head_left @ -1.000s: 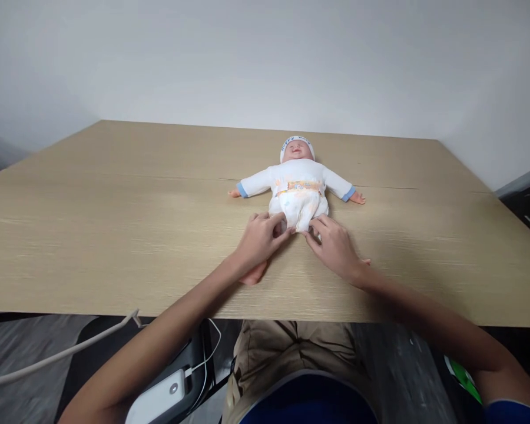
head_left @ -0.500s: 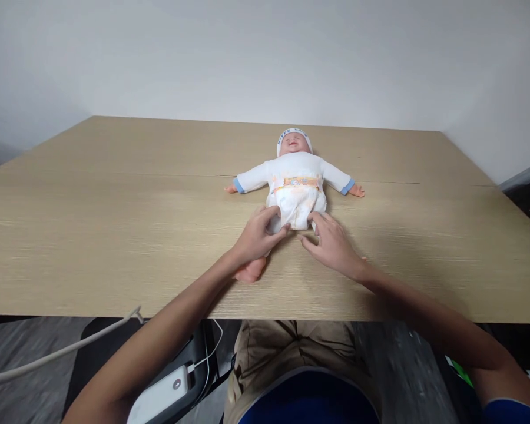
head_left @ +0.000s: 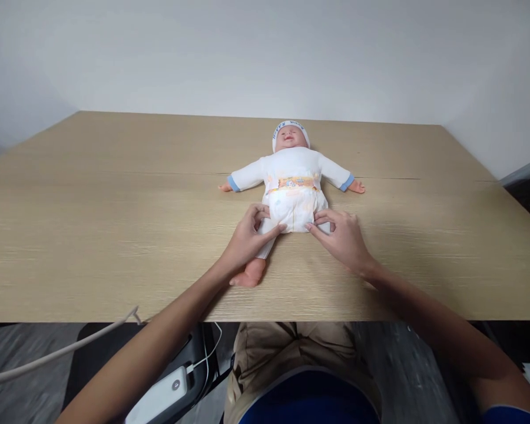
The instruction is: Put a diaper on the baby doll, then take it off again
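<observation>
A baby doll [head_left: 292, 162] lies on its back on the wooden table, arms spread, in a white top with blue cuffs and a lettered white cap. Round its hips is a white diaper [head_left: 292, 212] with an orange patterned band at the waist. My left hand [head_left: 251, 232] is at the diaper's left leg edge, fingers apart, thumb near its lower edge. On the right side, my right hand [head_left: 342, 238] pinches the diaper's leg edge between thumb and fingers. One bare foot of the doll shows below my left hand; the other leg is mostly hidden.
The wooden table [head_left: 115, 247] reaches back to a pale wall. Below its front edge are a white device [head_left: 159, 397] with a cable on a black surface and a thick pale cable [head_left: 62, 353] at the left.
My right hand has closed in on the diaper's right leg edge. My left hand has shifted slightly left, with its thumb still by the lower edge. The view has moved a little.
</observation>
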`<state>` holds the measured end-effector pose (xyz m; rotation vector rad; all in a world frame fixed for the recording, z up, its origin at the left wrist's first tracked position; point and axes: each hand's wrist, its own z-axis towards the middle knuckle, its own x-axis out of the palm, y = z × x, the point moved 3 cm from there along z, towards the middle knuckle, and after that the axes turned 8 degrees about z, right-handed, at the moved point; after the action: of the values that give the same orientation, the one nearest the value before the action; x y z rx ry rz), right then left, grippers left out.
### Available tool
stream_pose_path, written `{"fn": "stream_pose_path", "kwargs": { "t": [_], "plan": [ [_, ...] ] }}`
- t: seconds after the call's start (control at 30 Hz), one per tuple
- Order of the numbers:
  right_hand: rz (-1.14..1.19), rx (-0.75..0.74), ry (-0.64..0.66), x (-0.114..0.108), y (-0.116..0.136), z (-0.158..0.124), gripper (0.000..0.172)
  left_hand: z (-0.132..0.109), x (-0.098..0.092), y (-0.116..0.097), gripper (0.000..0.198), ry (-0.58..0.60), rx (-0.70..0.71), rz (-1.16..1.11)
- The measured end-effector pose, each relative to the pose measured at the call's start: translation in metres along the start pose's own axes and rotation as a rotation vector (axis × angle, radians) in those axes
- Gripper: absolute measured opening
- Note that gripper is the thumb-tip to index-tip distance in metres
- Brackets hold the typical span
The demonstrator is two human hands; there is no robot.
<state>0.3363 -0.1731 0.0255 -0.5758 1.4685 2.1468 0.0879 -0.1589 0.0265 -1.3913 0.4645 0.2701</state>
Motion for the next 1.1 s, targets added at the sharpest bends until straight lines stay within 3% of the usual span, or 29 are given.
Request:
{"fn": "stream_pose_path", "kwargs": {
  "t": [0.17, 0.3, 0.53, 0.77, 0.97, 1.1],
  "plan": [
    [-0.069, -0.053, 0.094, 0.009, 0.001, 0.004, 0.022, 0.003, 0.001, -0.007, 0.037, 0.039, -0.019, -0.034],
    [0.043, -0.01, 0.146, 0.01, 0.001, 0.008, 0.021, 0.007, 0.004, -0.01, 0.036, 0.109, -0.067, -0.133],
    [0.142, 0.068, 0.126, 0.007, 0.002, 0.005, 0.028, 0.008, 0.006, -0.009, 0.041, 0.201, -0.107, -0.231],
    [0.068, 0.026, 0.143, 0.011, 0.003, 0.006, 0.029, 0.004, 0.009, -0.012, 0.052, 0.166, -0.153, -0.329],
    [0.173, 0.024, 0.146, 0.012, -0.004, 0.013, 0.044, 0.004, 0.011, -0.014, 0.059, 0.138, -0.16, -0.38],
    [0.293, 0.064, 0.172, 0.015, -0.008, 0.012, 0.036, 0.004, 0.01, -0.012, 0.056, 0.114, -0.131, -0.361]
  ]
}}
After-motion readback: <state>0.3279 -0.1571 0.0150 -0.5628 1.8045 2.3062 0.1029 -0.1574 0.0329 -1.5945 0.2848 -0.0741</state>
